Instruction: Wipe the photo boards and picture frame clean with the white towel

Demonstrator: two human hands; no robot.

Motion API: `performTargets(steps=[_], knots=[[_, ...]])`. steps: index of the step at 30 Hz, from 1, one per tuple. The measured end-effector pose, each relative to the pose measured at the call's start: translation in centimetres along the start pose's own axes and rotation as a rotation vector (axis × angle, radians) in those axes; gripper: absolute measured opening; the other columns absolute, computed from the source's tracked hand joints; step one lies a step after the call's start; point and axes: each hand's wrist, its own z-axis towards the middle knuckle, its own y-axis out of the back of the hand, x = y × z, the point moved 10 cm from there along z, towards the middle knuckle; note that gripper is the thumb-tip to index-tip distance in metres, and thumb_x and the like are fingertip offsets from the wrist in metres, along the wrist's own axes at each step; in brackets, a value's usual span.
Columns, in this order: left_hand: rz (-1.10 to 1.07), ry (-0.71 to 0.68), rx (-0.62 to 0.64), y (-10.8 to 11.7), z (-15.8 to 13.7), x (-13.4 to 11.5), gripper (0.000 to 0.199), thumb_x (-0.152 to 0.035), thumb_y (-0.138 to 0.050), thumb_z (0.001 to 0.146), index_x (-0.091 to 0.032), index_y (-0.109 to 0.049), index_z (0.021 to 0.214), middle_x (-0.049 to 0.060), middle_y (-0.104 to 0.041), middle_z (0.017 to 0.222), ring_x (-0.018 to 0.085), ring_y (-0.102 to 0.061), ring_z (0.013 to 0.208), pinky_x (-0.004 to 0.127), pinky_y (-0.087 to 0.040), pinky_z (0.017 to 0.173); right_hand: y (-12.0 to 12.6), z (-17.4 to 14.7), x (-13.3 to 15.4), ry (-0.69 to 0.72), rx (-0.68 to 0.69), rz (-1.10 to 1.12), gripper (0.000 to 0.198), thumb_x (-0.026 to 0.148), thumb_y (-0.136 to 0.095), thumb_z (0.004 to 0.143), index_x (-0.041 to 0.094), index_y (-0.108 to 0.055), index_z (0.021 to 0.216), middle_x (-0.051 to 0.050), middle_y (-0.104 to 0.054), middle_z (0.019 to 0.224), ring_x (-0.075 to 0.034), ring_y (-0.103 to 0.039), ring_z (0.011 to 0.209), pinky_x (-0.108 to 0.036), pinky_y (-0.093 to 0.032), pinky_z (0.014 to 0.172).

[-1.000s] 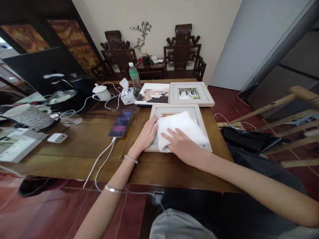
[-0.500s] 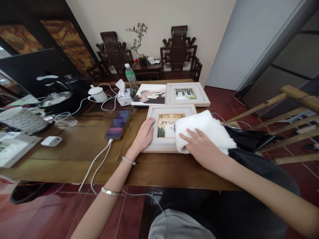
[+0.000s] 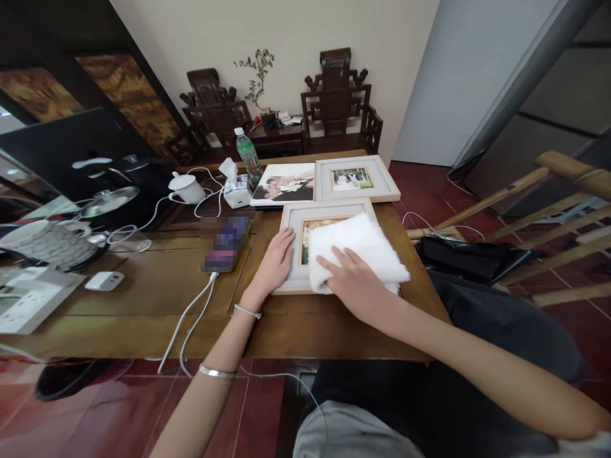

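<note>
A picture frame [image 3: 292, 242] in pale wood lies flat near the table's front edge, with a small photo in its middle. My left hand [image 3: 277, 257] holds the frame's left side, fingers closed along the edge. Under my right hand [image 3: 351, 280] is a folded, fluffy white cloth [image 3: 365, 245], gripped and pressed against the frame's glass. The cloth covers the right part of the frame and most of its photo. Behind it lie a second picture frame [image 3: 387, 178] and, to its left, a photo album [image 3: 281, 184] with a picture on the cover.
Left of the frame lies a phone [image 3: 229, 245] with a charging cable [image 3: 191, 318]. Farther back stand a tissue box [image 3: 237, 192], a green-labelled bottle [image 3: 247, 152] and a lidded white cup [image 3: 187, 189]. A power strip [image 3: 33, 299] and charger [image 3: 105, 280] lie at left.
My right hand has slid the white cloth leftward across the frame, covering more of its photo. My left hand stays on the frame's left side. The view has shifted slightly.
</note>
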Motion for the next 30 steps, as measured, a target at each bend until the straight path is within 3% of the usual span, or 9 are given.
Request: performTargets(steps=[6,9,15,22,26,30], knots=[[0.067,-0.017,0.054,-0.6,0.0,-0.1,0.044,-0.028,-0.036,0.093,-0.011,-0.048,0.132,0.015,-0.044,0.142,0.026,-0.033,0.136,0.051,-0.026,0.112,0.3,-6.7,-5.1,-0.232,0.025,-0.162,0.019,0.01,-0.06,0.08,0.018,-0.076,0.083,-0.008,-0.052,0.136,-0.037,-0.044,0.125,-0.05,-0.038,0.1],[0.112,-0.032,0.077,-0.7,0.1,-0.4,0.046,-0.028,-0.033,0.093,-0.008,-0.048,0.132,0.016,-0.044,0.141,0.026,-0.033,0.136,0.048,-0.026,0.113,0.4,-8.0,-6.1,-0.282,0.037,-0.19,0.022,0.008,-0.058,0.079,0.021,-0.076,0.083,-0.005,-0.05,0.138,-0.035,-0.044,0.126,-0.05,-0.04,0.098],[0.118,-0.05,0.073,-0.5,0.2,-0.6,0.045,-0.026,-0.033,0.093,-0.009,-0.049,0.131,0.016,-0.046,0.14,0.026,-0.035,0.135,0.049,-0.027,0.113,-1.4,-4.7,-10.0,-0.275,0.133,-0.148,0.039,-0.002,-0.048,0.074,0.017,-0.073,0.098,-0.007,-0.044,0.143,-0.036,-0.037,0.131,-0.053,-0.037,0.1],[0.081,-0.026,0.034,-0.4,0.0,-0.3,0.043,-0.024,-0.034,0.093,-0.012,-0.05,0.131,0.014,-0.047,0.14,0.025,-0.034,0.135,0.05,-0.028,0.113,-2.8,0.9,-16.9,-0.275,0.081,-0.099,0.051,-0.004,-0.039,0.071,0.013,-0.067,0.111,-0.01,-0.042,0.144,-0.034,-0.036,0.131,-0.049,-0.04,0.096],[0.063,-0.007,0.024,-0.4,-0.1,-0.1,0.043,-0.023,-0.035,0.093,-0.013,-0.05,0.132,0.013,-0.047,0.14,0.025,-0.034,0.136,0.05,-0.027,0.113,-3.0,1.1,-16.6,-0.288,0.085,-0.121,0.051,-0.005,-0.038,0.071,0.01,-0.067,0.11,-0.012,-0.041,0.145,-0.036,-0.033,0.132,-0.052,-0.036,0.098],[0.07,0.01,0.024,-0.5,-0.1,-0.1,0.043,-0.022,-0.035,0.092,-0.012,-0.049,0.132,0.014,-0.046,0.14,0.025,-0.034,0.136,0.049,-0.026,0.113,-2.3,-2.1,-12.6,-0.249,0.106,-0.098,0.048,-0.005,-0.042,0.069,0.011,-0.069,0.106,-0.013,-0.041,0.144,-0.037,-0.032,0.133,-0.054,-0.032,0.101]])
